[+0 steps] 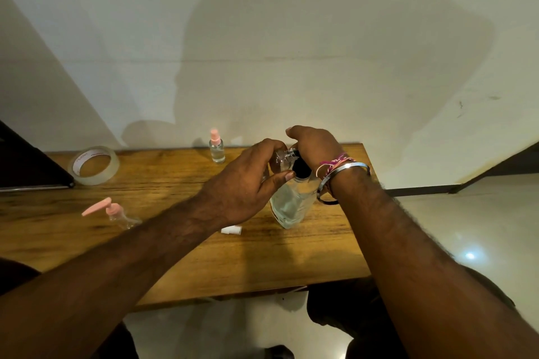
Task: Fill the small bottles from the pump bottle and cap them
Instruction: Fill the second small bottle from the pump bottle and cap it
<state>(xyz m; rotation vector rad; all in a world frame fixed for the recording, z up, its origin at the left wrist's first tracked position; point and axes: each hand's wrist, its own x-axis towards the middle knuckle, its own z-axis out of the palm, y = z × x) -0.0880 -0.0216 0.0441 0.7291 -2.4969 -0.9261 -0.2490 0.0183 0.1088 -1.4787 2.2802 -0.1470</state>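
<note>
Pretty dim, warm light here, coming from behind me since my big soft shadow falls on the pale plaster wall (291,38). One bright glare spot on the glossy cream floor tiles (469,255). Wide-angle lens bends the edges hard, and my forearms look soft and stretched up close.

Count of items on the wooden surface (180,265)

Two hands: left hand (245,183), right hand (312,146). One large pump bottle (291,207) of clear liquid with a black top. Three small clear bottles: one upright spray bottle (217,146) with a pink cap at the far edge, one pink-pump bottle (116,214) lying on its side, one open small bottle (281,159) in the left hand. One small white cap piece (232,230). One roll of clear tape (93,165). One metal bangle (344,172) and one set of pink threads (335,162), count unclear, on the right wrist.
</note>
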